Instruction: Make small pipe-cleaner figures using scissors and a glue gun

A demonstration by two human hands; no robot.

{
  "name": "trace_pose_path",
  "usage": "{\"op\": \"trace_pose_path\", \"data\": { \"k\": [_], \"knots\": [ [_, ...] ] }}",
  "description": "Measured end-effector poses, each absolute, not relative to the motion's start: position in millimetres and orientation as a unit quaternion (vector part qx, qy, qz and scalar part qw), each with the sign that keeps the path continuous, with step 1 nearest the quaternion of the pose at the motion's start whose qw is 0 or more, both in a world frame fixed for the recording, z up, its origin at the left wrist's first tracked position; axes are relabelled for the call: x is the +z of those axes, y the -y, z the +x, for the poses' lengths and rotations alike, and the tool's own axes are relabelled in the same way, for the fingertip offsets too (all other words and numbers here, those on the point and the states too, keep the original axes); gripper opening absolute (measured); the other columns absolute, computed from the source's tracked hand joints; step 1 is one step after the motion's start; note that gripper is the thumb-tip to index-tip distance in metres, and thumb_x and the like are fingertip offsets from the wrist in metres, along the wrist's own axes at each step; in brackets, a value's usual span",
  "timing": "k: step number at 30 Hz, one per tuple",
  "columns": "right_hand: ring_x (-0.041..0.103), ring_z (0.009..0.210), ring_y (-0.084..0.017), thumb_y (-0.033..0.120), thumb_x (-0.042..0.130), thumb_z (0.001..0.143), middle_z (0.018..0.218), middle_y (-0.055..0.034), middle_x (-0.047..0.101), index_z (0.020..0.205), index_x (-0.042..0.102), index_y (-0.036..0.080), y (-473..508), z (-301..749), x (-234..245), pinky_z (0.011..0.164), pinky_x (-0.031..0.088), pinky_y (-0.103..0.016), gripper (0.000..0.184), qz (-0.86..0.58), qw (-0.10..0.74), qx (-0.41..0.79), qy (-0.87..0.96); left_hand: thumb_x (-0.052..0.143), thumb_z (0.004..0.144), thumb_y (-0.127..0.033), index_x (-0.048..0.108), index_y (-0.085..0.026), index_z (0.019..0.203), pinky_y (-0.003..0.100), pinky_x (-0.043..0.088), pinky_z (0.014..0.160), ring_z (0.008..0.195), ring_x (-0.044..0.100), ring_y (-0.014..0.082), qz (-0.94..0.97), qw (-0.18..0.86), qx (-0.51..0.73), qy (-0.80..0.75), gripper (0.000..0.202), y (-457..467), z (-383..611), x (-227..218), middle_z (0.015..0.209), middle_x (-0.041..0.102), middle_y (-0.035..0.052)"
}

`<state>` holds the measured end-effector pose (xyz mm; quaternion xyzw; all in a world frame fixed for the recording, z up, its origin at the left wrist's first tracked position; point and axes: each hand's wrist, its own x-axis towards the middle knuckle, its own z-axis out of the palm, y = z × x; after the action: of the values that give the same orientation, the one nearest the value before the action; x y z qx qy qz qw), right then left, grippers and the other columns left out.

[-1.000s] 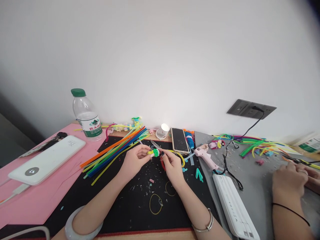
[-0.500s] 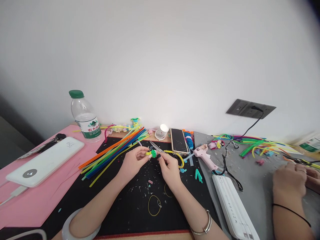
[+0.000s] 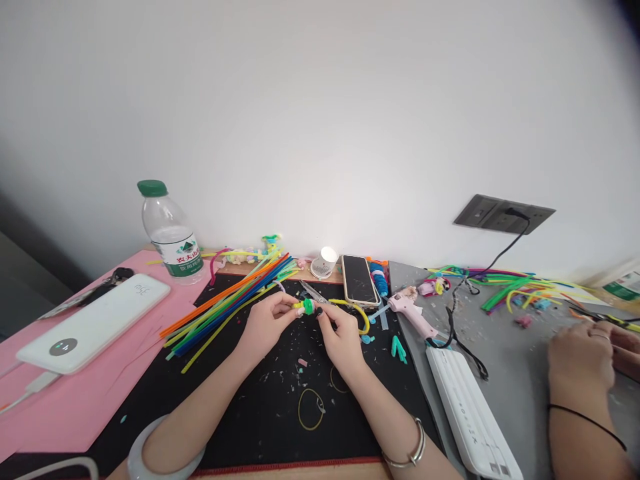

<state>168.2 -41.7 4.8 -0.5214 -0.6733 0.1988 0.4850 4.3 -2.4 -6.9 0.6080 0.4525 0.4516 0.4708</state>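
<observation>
Pipe-cleaner piece, a small green coil with yellow ends, is held just above the black mat on the desk, between the person's two hands. Left hand: fingers curled in and pinched on the left end of the piece, thumb and forefinger closed against it. Right hand: fingers likewise closed on the right end, dark-painted nails turned toward the coil; a yellow tail runs from the piece and curves down past the right hand. Compared with one second ago, the right hand has drawn slightly in toward the left and now covers the red item that showed beneath it then; the grip of both hands and the place of the pipe-cleaner piece are otherwise unchanged. The piece lies directly between the two sets of fingertips, touching both, with the scissors just behind it and the bundle of coloured pipe cleaners to the left. A phone and a pink glue gun lie to the right, near but apart. A co-worker's hand rests on the grey surface at far right, well apart.
</observation>
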Motion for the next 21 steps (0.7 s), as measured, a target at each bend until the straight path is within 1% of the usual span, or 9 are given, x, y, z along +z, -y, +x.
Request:
{"op": "trace_pose_path", "data": {
  "k": [6,12,21],
  "knots": [
    [0.067,0.092,-0.022,0.016,0.047,0.087,0.099,-0.0057,0.073,0.102,0.073,0.023,41.5,169.4,3.7,0.083,0.051,-0.035,0.031,-0.519,0.485,0.201,0.675,0.071,0.071,-0.037,0.065,-0.019,0.086,0.036,0.055,0.081,0.086,0.07,0.023,0.605,0.472,0.451,-0.455,0.024,2.0,4.3,-8.4,0.088,0.074,0.0055],
    [0.068,0.092,-0.022,0.015,0.046,0.086,0.096,-0.0055,0.074,0.102,0.073,0.024,42.3,169.2,5.8,0.083,0.052,-0.036,0.032,-0.518,0.485,0.189,0.679,0.071,0.07,-0.038,0.065,-0.018,0.087,0.037,0.055,0.082,0.086,0.07,0.0229,0.605,0.477,0.451,-0.451,0.027,2.6,4.8,-8.4,0.087,0.074,0.0058],
    [0.068,0.094,-0.023,0.015,0.048,0.085,0.1,-0.0068,0.073,0.101,0.073,0.023,41.8,169.7,3.6,0.085,0.053,-0.037,0.031,-0.515,0.49,0.178,0.681,0.073,0.068,-0.037,0.065,-0.019,0.085,0.037,0.057,0.079,0.085,0.07,0.0242,0.591,0.492,0.465,-0.438,0.025,0.8,4.8,-10.1,0.088,0.074,0.0072]
  ]
}}
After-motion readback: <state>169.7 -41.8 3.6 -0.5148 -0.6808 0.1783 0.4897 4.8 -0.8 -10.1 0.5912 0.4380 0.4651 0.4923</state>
